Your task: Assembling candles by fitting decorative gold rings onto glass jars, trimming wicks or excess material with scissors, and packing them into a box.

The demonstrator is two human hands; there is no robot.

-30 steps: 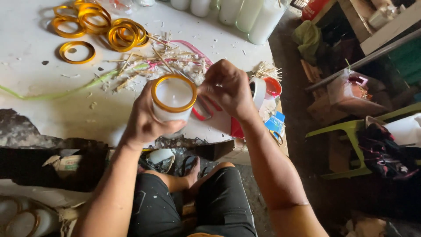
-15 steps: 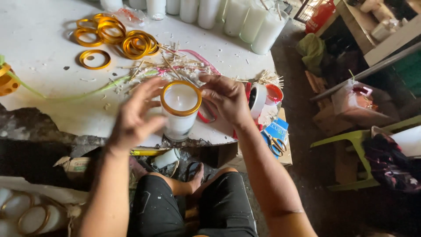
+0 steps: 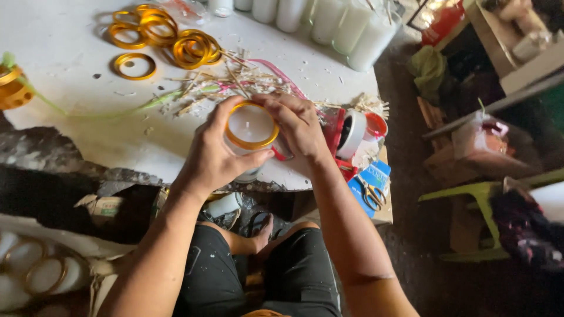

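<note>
Compared with half a second ago, the white candle jar (image 3: 249, 138) sits slightly lower and closer to the near edge of the white table (image 3: 64, 44), just left of frame centre. The left hand (image 3: 214, 155), which was loosely spread beside the jar, has now wrapped round its left wall, thumb across the front. The right hand (image 3: 296, 126) has moved from the jar's side up onto its top edge; its fingertips (image 3: 267, 104) press the gold ring (image 3: 252, 125) at the upper right of the rim.

Judgement: the ring appears nearly seated round the mouth, and the work has gone from positioning to pressing home. Whether the ring sits fully down all the way round cannot be told; the far arc is covered by fingers.

Orientation: the jar stands roughly upright, its long axis running almost straight toward the camera, so the open mouth points up at the viewer and shows as a near circle. White wax fills the inside. The base, seen below the left palm, rests on or just above the table's broken near edge; contact is not clear.

Surroundings: loose gold rings (image 3: 170, 35) lie at upper left, a litter of wick scraps (image 3: 235, 82) just above the hands, and a row of white candles (image 3: 341, 23) along the top. Scissors (image 3: 371, 194) lie right of the right forearm.
</note>
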